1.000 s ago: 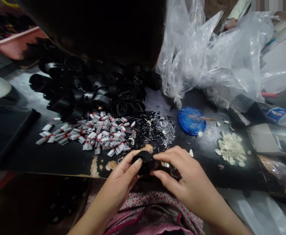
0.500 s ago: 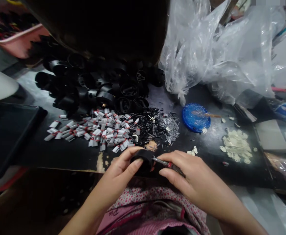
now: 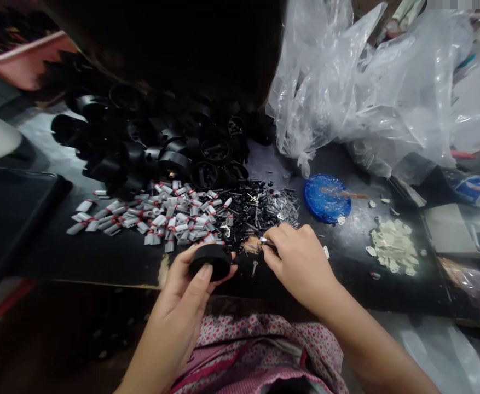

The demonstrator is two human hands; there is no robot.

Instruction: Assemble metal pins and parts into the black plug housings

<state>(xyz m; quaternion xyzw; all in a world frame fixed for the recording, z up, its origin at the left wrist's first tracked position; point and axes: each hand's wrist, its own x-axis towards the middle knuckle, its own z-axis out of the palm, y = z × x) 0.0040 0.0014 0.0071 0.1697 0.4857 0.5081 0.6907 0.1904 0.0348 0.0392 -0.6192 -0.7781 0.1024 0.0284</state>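
My left hand (image 3: 190,287) is wrapped round a black round plastic housing (image 3: 210,256), its thumb pressed on the near side and fingertips showing at the right. My right hand (image 3: 301,262) is closed in a pinch at the near edge of the small parts. From its fingertips pokes the pale metal tip of a slim dark tool (image 3: 265,239); the rest is hidden in the hand. Between the hands, a small screw-like piece (image 3: 255,268) lies on the black table. Just beyond are black springs and bits (image 3: 250,210), small grey pins (image 3: 284,205), and grey sleeves with red bands (image 3: 174,216).
Many black housings (image 3: 174,158) are heaped at the back left. A blue lid (image 3: 327,200) with grease and a stick stands right of centre. Pale flat tabs (image 3: 394,246) lie farther right. Clear plastic bags (image 3: 317,82) hang behind, and a dark tray (image 3: 13,219) is at left.
My right hand has drawn away from the housing and moved forward to the small parts. My left hand has shifted left with the housing. The screw-like piece now shows on the table.
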